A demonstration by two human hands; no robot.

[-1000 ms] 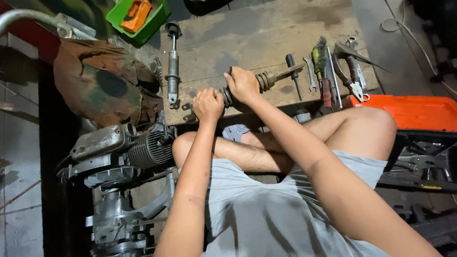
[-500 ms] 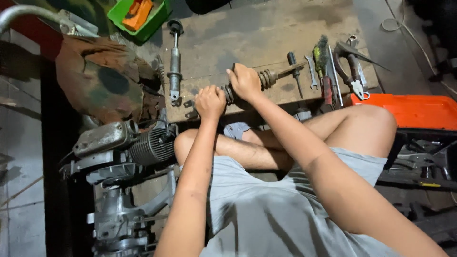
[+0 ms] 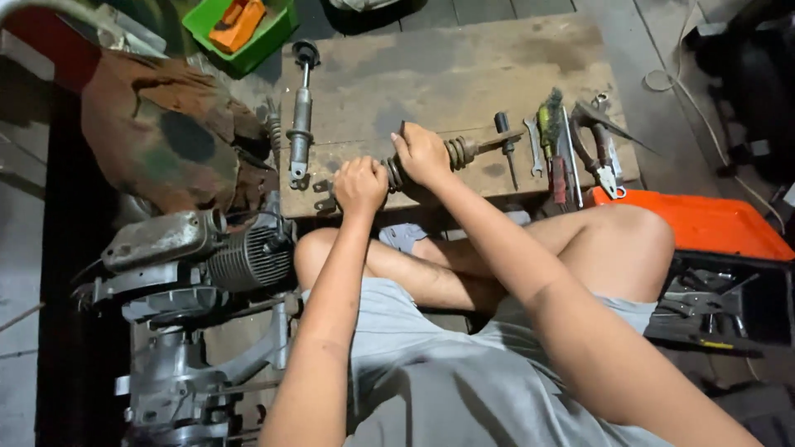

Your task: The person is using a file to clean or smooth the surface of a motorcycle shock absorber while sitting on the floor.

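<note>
Both hands (image 3: 393, 170) gripping coil-spring shock absorber (image 3: 451, 153) at worn wooden surface (image 3: 464, 74) near edge; dim, probably workshop floor.

Both bare arms reach forward, nearly straight, over the crossed bare legs. The left hand (image 3: 359, 184) is closed in a tight fist, knuckles up. The right hand (image 3: 422, 154), just beside it, has its fingers curled down in a grip.

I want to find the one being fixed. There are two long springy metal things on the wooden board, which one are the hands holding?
The one lying crosswise at the board's near edge, gripped by the left hand and right hand. The other shock absorber lies untouched, lengthwise, on the left.
</note>
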